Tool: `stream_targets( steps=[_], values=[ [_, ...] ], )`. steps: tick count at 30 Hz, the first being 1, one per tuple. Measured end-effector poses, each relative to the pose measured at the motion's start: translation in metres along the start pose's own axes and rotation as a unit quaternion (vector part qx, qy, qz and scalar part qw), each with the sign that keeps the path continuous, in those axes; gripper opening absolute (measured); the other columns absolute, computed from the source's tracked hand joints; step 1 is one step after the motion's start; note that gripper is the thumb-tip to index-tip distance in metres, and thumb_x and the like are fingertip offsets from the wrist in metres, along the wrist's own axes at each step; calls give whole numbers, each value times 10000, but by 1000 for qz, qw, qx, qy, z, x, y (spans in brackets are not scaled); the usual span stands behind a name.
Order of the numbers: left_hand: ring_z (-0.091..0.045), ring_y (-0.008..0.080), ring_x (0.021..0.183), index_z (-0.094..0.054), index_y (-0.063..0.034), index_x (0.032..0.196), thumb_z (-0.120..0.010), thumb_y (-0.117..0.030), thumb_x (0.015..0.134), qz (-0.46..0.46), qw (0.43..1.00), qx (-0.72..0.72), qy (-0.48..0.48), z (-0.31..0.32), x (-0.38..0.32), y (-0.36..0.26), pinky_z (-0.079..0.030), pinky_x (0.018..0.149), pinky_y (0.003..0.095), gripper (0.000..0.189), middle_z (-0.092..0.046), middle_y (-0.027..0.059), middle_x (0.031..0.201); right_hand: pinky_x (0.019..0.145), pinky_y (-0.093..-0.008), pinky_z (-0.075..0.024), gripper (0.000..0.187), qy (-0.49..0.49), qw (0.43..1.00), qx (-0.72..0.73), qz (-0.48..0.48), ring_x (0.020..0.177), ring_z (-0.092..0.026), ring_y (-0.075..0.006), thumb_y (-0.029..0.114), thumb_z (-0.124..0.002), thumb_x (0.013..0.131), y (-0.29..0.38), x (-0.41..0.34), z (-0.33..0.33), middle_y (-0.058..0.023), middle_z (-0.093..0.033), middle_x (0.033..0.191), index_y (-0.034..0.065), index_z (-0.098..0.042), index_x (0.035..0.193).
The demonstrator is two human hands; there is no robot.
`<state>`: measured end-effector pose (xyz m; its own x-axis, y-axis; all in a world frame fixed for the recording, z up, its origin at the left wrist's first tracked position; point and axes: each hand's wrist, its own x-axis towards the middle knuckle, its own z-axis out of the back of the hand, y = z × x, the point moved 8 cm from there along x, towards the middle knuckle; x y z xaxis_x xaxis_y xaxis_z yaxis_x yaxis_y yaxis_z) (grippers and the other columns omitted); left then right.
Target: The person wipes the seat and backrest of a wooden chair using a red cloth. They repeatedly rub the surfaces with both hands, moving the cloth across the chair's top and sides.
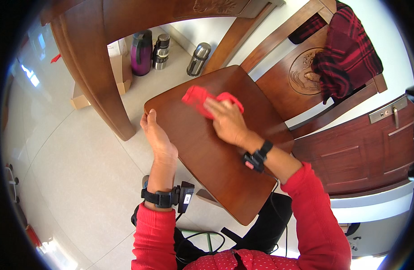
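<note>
My right hand (227,121) presses a red cloth (198,98) onto the wooden seat of a chair (207,145); the fingers are slightly blurred and part of the cloth lies under them. At the seat's left corner my left hand (158,135) grips the edge, thumb on top and fingers partly hidden at the side. The chair's backrest (278,76) has a carved round motif with a fish, and a dark red and black plaid cloth (350,54) hangs over its upper end. Both wrists wear black straps with small devices.
A carved wooden table (92,67) stands at upper left, its leg close to the seat. Beyond it are a purple flask (141,54), two steel flasks (161,52) (199,59) and a cardboard box (121,72). A wooden door (359,152) is at right. Cables hang near my legs.
</note>
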<state>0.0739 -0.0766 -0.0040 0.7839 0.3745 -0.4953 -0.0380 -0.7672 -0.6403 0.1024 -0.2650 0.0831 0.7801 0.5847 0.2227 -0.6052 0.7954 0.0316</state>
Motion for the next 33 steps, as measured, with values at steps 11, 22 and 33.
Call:
stream_targets(
  steps=[11, 22, 33],
  values=[
    [-502, 208, 1187, -412, -101, 1372, -540, -287, 957, 30, 993, -100, 62, 1, 11, 8, -439, 986, 382, 473, -512, 66, 1289, 1031, -448, -423, 425, 30, 989, -75, -125, 1229, -499, -355, 203, -553, 937, -111, -35, -1, -104, -521, 1418, 102, -553, 1350],
    [-509, 188, 1117, -434, -91, 1272, -545, -277, 960, 32, 993, -108, 39, 0, 2, 1, -435, 963, 367, 380, -531, 53, 1195, 1052, -485, -402, 373, 27, 985, -39, -169, 1280, -477, -334, 308, -427, 1003, -180, 95, -58, -102, -549, 1392, 182, -571, 1323],
    [-393, 198, 1257, -461, -86, 1287, -512, -338, 937, -13, 999, -2, -46, 31, 9, -47, -280, 1071, 392, 434, -461, 38, 1292, 924, -499, -438, 307, 108, 993, -37, -37, 1150, -547, -317, 290, -397, 1013, -49, 132, -56, -107, -657, 1145, 94, -623, 1077]
  ],
)
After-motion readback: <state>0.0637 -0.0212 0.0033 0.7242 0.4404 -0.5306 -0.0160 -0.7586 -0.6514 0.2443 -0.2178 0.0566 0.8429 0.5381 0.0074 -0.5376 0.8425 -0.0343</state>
